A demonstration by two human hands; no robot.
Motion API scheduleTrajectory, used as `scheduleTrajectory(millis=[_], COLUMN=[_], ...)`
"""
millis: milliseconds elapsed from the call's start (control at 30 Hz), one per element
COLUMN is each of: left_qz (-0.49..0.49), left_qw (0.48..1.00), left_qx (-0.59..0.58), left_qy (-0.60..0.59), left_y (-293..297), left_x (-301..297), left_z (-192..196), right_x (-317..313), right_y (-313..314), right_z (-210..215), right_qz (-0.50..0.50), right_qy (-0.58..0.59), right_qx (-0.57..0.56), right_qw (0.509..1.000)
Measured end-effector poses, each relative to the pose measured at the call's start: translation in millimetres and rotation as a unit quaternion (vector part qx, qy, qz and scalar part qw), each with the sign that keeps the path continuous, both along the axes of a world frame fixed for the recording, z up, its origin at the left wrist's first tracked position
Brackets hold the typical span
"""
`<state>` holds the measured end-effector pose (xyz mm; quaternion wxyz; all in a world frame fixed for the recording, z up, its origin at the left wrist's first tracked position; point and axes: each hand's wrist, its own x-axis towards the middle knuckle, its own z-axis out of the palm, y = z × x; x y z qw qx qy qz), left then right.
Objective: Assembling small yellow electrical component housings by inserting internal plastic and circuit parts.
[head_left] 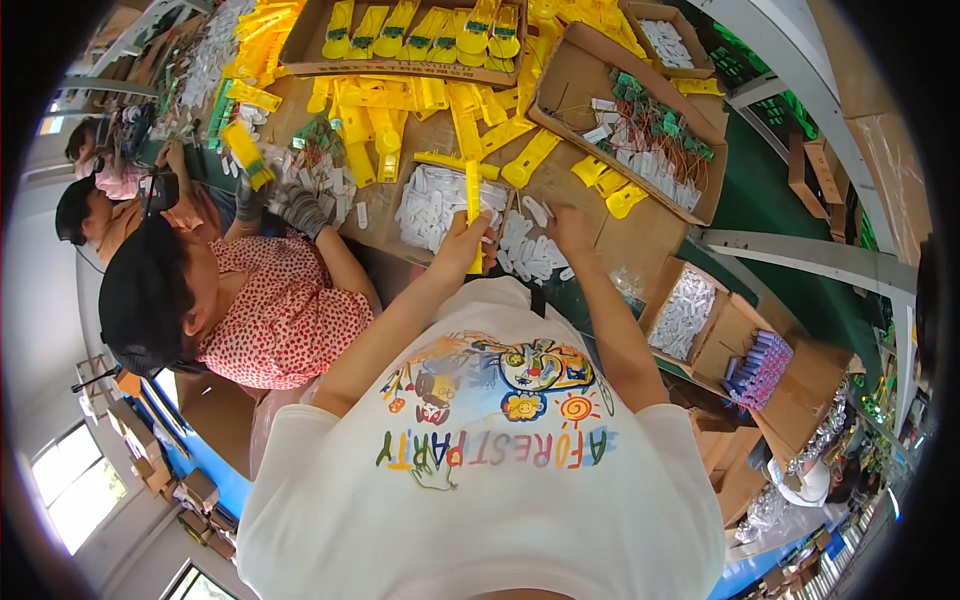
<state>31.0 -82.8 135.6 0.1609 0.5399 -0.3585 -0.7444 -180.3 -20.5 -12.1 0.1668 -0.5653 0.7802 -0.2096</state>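
Observation:
My left hand (464, 243) grips a long yellow plastic strip (473, 195) that stands upright above the cardboard-covered worktable (590, 75). My right hand (570, 228) rests with its fingertips on a heap of small white plastic pieces (530, 255), a short way right of the strip. A second heap of white pieces (432, 200) lies just beyond my left hand. Both forearms reach out over my white printed T-shirt (480, 500).
A co-worker (270, 320) in a red-dotted shirt and black cap sits at my left, gloved hands (300, 207) near a yellow part (246, 152). Boxes hold yellow parts (420, 30), green circuit boards with wires (655, 125), white pieces (685, 315) and purple cylinders (760, 368).

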Motion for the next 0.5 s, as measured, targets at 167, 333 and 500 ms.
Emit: scheduleTrajectory(millis=[167, 333, 500], left_qz=[-0.032, -0.05, -0.077], left_qw=[0.996, 0.991, 0.991], left_qx=[-0.037, -0.086, -0.013], left_qy=[0.076, 0.084, 0.113], left_y=[5, 15, 6], left_x=[-4, -33, -33], left_z=[-24, 7, 7], right_x=[16, 53, 50], right_y=[-2, 4, 4], right_z=[76, 169, 164], right_qz=[-0.083, -0.084, -0.02], right_qy=[-0.249, -0.532, -0.532], right_qx=[0.006, 0.026, -0.055], right_qw=[0.965, 0.842, 0.845])
